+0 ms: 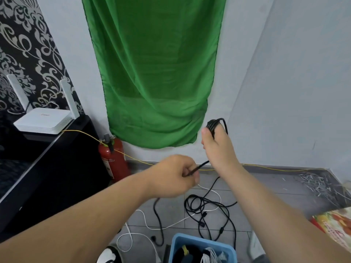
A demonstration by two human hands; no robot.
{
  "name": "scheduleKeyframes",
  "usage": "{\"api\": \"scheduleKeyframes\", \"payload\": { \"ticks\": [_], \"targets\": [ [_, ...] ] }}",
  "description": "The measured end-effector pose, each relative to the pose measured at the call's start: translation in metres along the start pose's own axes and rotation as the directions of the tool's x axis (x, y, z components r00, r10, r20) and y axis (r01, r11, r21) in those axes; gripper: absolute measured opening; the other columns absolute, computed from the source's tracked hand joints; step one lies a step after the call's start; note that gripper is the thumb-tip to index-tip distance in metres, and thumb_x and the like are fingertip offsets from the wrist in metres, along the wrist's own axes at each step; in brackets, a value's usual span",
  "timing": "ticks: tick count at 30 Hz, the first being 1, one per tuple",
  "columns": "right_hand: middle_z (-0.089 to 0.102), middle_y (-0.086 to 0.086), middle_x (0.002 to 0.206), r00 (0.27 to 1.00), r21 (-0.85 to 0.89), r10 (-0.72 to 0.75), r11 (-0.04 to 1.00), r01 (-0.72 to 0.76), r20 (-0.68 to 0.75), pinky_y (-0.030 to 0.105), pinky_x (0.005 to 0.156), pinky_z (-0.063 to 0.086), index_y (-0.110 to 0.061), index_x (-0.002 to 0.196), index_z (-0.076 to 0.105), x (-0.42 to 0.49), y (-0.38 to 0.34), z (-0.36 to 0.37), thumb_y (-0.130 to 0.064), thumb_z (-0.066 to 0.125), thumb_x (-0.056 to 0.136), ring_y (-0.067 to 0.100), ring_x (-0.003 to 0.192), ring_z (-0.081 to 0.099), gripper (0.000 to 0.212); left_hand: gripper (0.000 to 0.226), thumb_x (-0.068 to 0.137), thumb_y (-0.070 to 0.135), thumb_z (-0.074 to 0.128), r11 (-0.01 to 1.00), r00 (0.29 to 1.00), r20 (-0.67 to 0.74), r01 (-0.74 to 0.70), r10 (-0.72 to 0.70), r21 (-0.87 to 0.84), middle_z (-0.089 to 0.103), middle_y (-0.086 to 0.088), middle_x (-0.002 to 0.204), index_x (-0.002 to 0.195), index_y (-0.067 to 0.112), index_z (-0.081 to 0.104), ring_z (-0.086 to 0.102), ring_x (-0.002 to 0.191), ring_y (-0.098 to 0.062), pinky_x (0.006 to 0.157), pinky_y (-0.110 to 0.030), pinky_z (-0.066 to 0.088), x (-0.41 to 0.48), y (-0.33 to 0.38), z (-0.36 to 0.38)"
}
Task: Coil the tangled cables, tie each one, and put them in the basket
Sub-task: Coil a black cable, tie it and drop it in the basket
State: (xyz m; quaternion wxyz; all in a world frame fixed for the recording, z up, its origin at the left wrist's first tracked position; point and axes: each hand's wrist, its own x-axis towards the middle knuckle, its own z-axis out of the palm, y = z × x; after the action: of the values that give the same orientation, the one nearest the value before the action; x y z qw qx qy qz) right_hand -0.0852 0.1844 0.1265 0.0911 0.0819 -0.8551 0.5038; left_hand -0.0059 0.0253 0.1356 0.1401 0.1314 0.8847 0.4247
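My right hand [218,147] is raised and grips several loops of a black cable coil [215,123] that stick out above its fingers. My left hand [176,175] pinches the loose run of that same black cable [201,165], which stretches up to the right hand. On the grey floor below lie a tangle of black cables [207,209] and a white cable [144,219]. A blue basket [177,242] at the bottom holds a black coil with a yellow tie and a white coil.
A red fire extinguisher [112,158] stands against the wall beside a black cabinet [57,168] carrying a white router [43,120]. A yellow wire [136,160] runs along the skirting. A green cloth [155,73] hangs on the wall. A colourful box [336,223] lies at right.
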Motion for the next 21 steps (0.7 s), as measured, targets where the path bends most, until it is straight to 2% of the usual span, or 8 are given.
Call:
{"api": "scheduleKeyframes", "payload": {
  "ticks": [3,6,8,10,12,16,19,21],
  "targets": [
    [0.057,0.001,0.078,0.986,-0.235,-0.004,0.971,0.045,0.169,0.043,0.075,0.049,-0.011,0.089,0.048,0.000,0.008,-0.006,-0.035,0.050,0.104,0.026,0.076,0.057,0.028,0.008,0.092,0.020,0.074,0.997,0.971,-0.226,-0.079,0.073,-0.020,0.059,0.003,0.060,0.085,0.018,0.072,0.046,0.051,-0.008,0.054,-0.024,0.041,0.002,-0.001,-0.029],
    [0.062,0.006,0.067,0.909,-0.040,0.185,0.982,-0.184,0.375,0.047,0.068,0.056,-0.007,0.088,0.059,-0.007,0.003,-0.004,-0.040,0.042,0.108,0.022,0.059,0.058,0.042,0.006,0.088,0.021,0.080,0.987,0.889,-0.442,-0.155,0.119,-0.047,0.071,-0.004,0.071,0.084,0.018,0.077,0.055,0.062,-0.007,0.061,-0.026,0.047,0.000,-0.009,-0.051],
    [0.055,0.008,0.057,0.830,0.070,0.248,0.943,-0.324,0.499,0.034,0.053,0.045,-0.008,0.080,0.062,-0.016,-0.009,-0.002,-0.047,0.034,0.109,0.021,0.049,0.049,0.056,0.005,0.087,0.021,0.081,0.981,0.830,-0.552,-0.163,0.078,-0.107,0.075,0.000,0.076,0.084,0.017,0.079,0.061,0.067,-0.005,0.065,-0.019,0.050,0.000,-0.015,-0.059],
    [0.045,0.007,0.051,0.774,0.162,0.231,0.905,-0.393,0.590,0.031,0.050,0.034,-0.009,0.073,0.060,-0.024,-0.020,0.004,-0.047,0.034,0.109,0.020,0.043,0.038,0.059,0.008,0.087,0.025,0.081,0.983,0.796,-0.605,-0.109,-0.002,-0.147,0.075,0.003,0.075,0.083,0.019,0.079,0.061,0.066,-0.002,0.065,-0.016,0.049,0.002,-0.026,-0.064],
    [0.038,0.006,0.050,0.747,0.304,0.209,0.820,-0.485,0.631,0.031,0.048,0.031,-0.009,0.070,0.058,-0.029,-0.027,0.010,-0.045,0.037,0.108,0.020,0.043,0.033,0.057,0.016,0.091,0.032,0.077,0.991,0.810,-0.583,-0.021,-0.061,-0.133,0.070,0.003,0.068,0.083,0.019,0.078,0.054,0.058,-0.005,0.058,-0.019,0.046,0.004,-0.039,-0.063],
    [0.031,0.004,0.051,0.753,0.608,0.165,0.494,-0.622,0.636,0.028,0.044,0.029,-0.009,0.070,0.055,-0.028,-0.038,0.013,-0.039,0.034,0.103,0.019,0.041,0.028,0.049,0.031,0.107,0.036,0.048,0.979,0.927,-0.314,0.182,-0.204,-0.096,0.068,-0.011,0.071,0.095,0.015,0.067,0.046,0.044,-0.011,0.044,-0.020,0.042,0.004,-0.042,-0.035],
    [0.030,0.003,0.052,0.796,0.745,0.146,0.287,-0.602,0.587,0.028,0.044,0.027,-0.009,0.070,0.053,-0.022,-0.042,0.009,-0.030,0.030,0.094,0.018,0.043,0.026,0.039,0.030,0.110,0.034,0.036,0.941,0.938,-0.209,0.218,-0.275,-0.258,0.069,-0.011,0.074,0.103,0.014,0.058,0.055,0.050,-0.026,0.052,-0.035,0.055,0.001,-0.036,-0.020],
    [0.032,0.002,0.056,0.829,0.812,0.158,0.171,-0.559,0.537,0.028,0.047,0.028,-0.010,0.073,0.052,-0.017,-0.041,0.006,-0.028,0.032,0.092,0.018,0.046,0.027,0.033,0.027,0.110,0.034,0.034,0.956,0.958,-0.117,0.239,-0.260,-0.167,0.072,-0.012,0.079,0.106,0.019,0.055,0.059,0.053,-0.028,0.060,-0.034,0.057,-0.001,-0.040,-0.015]
  ]
}}
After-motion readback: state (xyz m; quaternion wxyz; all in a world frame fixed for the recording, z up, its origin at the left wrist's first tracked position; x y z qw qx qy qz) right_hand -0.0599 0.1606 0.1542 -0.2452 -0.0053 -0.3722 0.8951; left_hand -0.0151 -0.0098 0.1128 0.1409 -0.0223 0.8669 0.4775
